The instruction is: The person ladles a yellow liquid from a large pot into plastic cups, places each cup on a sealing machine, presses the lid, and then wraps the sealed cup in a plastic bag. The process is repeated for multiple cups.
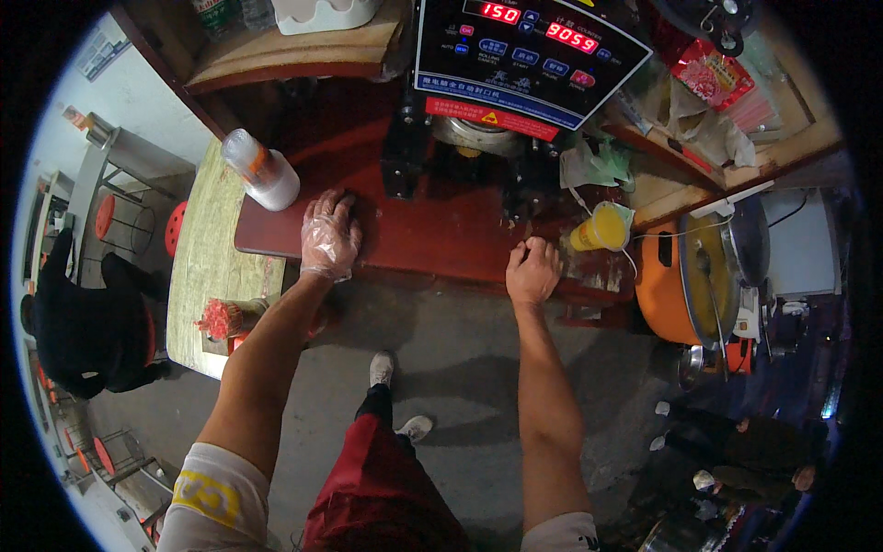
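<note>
My left hand (330, 234), in a clear plastic glove, rests on the dark red tabletop (428, 238), its fingers slightly spread and holding nothing. Just left of it lie stacked clear plastic cups (259, 169). My right hand (534, 269) is bare and rests on the table's front edge with curled fingers; whether anything is under them is hidden. Close to its right stands a plastic cup of yellow drink (599, 229). Between and beyond my hands is a cup sealing machine (514, 62) with a lit red display; a round metal holder (479, 134) sits beneath its panel.
A large orange pot (662, 283) with yellow liquid and a ladle stands at the right. A pale wooden table (207, 276) with a container of red-tipped sticks (231, 317) is at the left. A person in dark clothes (90, 317) sits beyond; other people are lower right.
</note>
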Motion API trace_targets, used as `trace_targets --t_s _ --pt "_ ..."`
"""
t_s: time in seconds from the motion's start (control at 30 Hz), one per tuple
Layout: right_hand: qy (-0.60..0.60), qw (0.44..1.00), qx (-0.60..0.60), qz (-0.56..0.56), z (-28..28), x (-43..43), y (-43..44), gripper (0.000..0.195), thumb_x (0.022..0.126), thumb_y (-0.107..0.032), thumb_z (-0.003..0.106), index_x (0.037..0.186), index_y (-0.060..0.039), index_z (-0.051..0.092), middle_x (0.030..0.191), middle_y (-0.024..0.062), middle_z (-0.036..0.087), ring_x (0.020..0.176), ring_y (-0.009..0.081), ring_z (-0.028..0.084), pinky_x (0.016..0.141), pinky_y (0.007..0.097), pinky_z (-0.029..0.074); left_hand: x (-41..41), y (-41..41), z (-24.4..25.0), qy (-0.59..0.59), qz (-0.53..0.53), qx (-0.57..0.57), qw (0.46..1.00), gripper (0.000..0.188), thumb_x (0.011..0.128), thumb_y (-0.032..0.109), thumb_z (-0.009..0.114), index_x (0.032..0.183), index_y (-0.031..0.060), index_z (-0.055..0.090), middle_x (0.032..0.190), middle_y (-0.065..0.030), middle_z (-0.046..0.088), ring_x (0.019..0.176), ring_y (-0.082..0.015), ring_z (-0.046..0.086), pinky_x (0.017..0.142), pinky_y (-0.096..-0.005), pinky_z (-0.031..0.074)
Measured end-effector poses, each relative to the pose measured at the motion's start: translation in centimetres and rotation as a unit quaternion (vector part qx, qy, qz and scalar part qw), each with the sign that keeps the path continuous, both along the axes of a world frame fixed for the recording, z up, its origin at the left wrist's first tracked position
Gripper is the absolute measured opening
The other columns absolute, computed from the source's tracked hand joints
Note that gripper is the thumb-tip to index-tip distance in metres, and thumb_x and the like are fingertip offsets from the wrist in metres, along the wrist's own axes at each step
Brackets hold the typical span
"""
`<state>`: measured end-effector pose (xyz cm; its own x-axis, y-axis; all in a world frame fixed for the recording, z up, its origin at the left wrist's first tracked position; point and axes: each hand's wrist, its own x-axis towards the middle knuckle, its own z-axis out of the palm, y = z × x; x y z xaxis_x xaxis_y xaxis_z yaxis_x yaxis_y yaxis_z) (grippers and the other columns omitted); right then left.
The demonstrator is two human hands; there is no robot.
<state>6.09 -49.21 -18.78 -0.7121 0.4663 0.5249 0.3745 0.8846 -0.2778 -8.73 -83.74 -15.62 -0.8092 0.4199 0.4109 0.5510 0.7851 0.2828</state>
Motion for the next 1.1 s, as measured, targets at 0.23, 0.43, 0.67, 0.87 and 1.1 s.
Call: trace_targets --t_s 0.23,0.43,0.67,0.87,1.1 --pt "0.004 1.000 0.015 0.006 -0.12 0.01 0.11 0.015 0.090 -0.023 0.066 0.097 -0.0116 0.060 0.097 0.0120 0.064 0.099 0.0364 0.061 0.086 0.0517 0.046 -0.28 -0.13 -0.45 0.015 -0.005 0.011 1.000 0.048 0.085 0.021 0.065 0.130 0.0055 0.062 0.138 -0.0192 0.060 0.134 -0.0378 0.052 0.115 -0.0528 0.036" --pt "-0.022 1.000 -0.008 -0.007 0.19 -0.08 -0.20 0.014 0.090 -0.023 0.067 0.096 -0.0124 0.060 0.098 0.0119 0.064 0.099 0.0361 0.061 0.086 0.0512 0.047 -0.16 -0.21 -0.71 0.013 0.003 0.011 1.000 0.048 0.086 0.021 0.066 0.131 0.0057 0.062 0.139 -0.0185 0.060 0.135 -0.0379 0.051 0.116 -0.0531 0.035" --pt "0.008 1.000 0.012 0.002 -0.08 -0.08 0.03 0.014 0.090 -0.023 0.068 0.096 -0.0117 0.061 0.097 0.0122 0.065 0.098 0.0366 0.061 0.085 0.0513 0.047 -0.19 -0.06 -0.46 0.018 0.000 0.009 1.000 0.045 0.088 0.020 0.066 0.130 0.0059 0.063 0.137 -0.0190 0.061 0.134 -0.0393 0.052 0.115 -0.0525 0.037" --pt "0.004 1.000 0.008 0.004 0.00 -0.03 0.11 0.014 0.090 -0.023 0.067 0.096 -0.0110 0.061 0.098 0.0122 0.065 0.098 0.0368 0.061 0.086 0.0516 0.047 -0.02 0.01 -0.16 0.025 -0.005 0.007 1.000 0.042 0.090 0.019 0.064 0.129 0.0050 0.063 0.136 -0.0191 0.061 0.133 -0.0399 0.052 0.114 -0.0523 0.038" --pt "0.011 1.000 0.011 0.004 -0.03 -0.08 -0.02 0.015 0.091 -0.024 0.065 0.096 -0.0112 0.060 0.097 0.0117 0.064 0.097 0.0362 0.061 0.084 0.0513 0.047 -0.08 0.07 -0.41 0.026 0.003 0.007 1.000 0.038 0.095 0.022 0.062 0.129 0.0055 0.064 0.136 -0.0185 0.061 0.131 -0.0390 0.053 0.114 -0.0520 0.038"
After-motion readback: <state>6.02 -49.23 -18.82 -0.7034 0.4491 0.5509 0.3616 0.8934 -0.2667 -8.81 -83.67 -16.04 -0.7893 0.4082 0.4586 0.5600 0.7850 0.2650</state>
